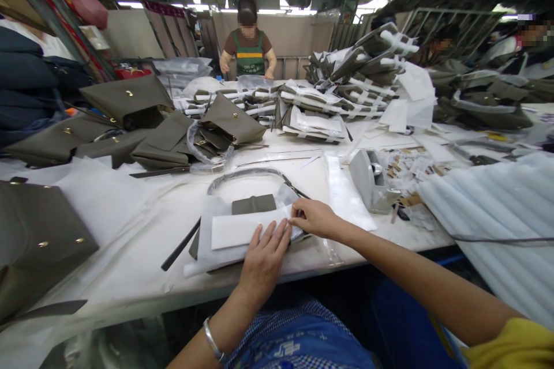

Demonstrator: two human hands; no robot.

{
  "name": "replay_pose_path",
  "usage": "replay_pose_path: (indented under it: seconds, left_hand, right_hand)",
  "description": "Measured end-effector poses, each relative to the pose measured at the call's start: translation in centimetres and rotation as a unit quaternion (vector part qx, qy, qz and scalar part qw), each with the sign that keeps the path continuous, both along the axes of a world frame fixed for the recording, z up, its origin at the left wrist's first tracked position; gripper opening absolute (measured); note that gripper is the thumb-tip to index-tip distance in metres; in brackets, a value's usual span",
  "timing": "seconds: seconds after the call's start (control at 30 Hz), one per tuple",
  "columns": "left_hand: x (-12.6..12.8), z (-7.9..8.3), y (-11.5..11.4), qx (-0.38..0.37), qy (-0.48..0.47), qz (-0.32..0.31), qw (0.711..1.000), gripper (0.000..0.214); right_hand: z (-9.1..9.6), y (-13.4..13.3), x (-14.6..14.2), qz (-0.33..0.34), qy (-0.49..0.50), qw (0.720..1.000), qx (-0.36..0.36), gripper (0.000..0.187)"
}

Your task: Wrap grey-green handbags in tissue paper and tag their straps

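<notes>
A flat olive-green bag lies at the table's near edge, partly wrapped in white foam sheet. My left hand rests flat on the sheet with its fingers stretched out, pressing it down. My right hand pinches the sheet's right edge at the bag's corner. A plastic-wrapped strap curves above the bag.
Loose olive bags lie at the left and one at the near left. Wrapped bags are stacked at the back. A tape dispenser and small tags sit right, beside white foam rolls. A person works across the table.
</notes>
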State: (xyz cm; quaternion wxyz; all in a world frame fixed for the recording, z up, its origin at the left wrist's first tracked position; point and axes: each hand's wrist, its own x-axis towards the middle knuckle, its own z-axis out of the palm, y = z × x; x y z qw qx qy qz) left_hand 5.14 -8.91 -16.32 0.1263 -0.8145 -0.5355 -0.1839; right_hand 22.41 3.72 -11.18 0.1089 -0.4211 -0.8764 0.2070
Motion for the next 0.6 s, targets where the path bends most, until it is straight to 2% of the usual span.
replay_pose_path:
  seconds: [0.2, 0.3, 0.37, 0.43, 0.47, 0.53, 0.6]
  left_hand:
    - [-0.1, 0.0, 0.3, 0.01, -0.008, -0.007, 1.0, 0.052]
    - [-0.4, -0.2, 0.6, 0.015, -0.004, -0.019, 1.0, 0.056]
    - [-0.5, -0.4, 0.7, 0.017, 0.002, -0.025, 1.0, 0.057]
    - [-0.7, -0.6, 0.8, 0.023, 0.007, -0.027, 0.999, 0.056]
    - [-0.7, -0.6, 0.8, 0.026, 0.009, -0.027, 0.999, 0.056]
    - [-0.7, -0.7, 0.8, 0.034, 0.012, -0.03, 0.999, 0.056]
    - [-0.7, -0.7, 0.8, 0.038, 0.014, -0.03, 0.999, 0.057]
  right_hand:
    - [0.1, -0.1, 0.0, 0.007, 0.035, 0.999, 0.001, 0.01]
    - [1.0, 0.5, 2.8, -0.001, 0.079, 0.997, 0.016, 0.004]
    - [2.1, 1.5, 6.5, -0.091, 0.146, 0.984, 0.04, 0.01]
    - [3.3, 2.8, 11.1, -0.252, 0.219, 0.941, 0.053, 0.013]
    - [3.9, 3.6, 13.3, -0.305, 0.227, 0.923, 0.053, 0.015]
    - [4.8, 5.0, 17.2, -0.371, 0.232, 0.899, 0.03, 0.014]
    - [5.1, 6.4, 19.6, -0.407, 0.235, 0.882, -0.03, 0.015]
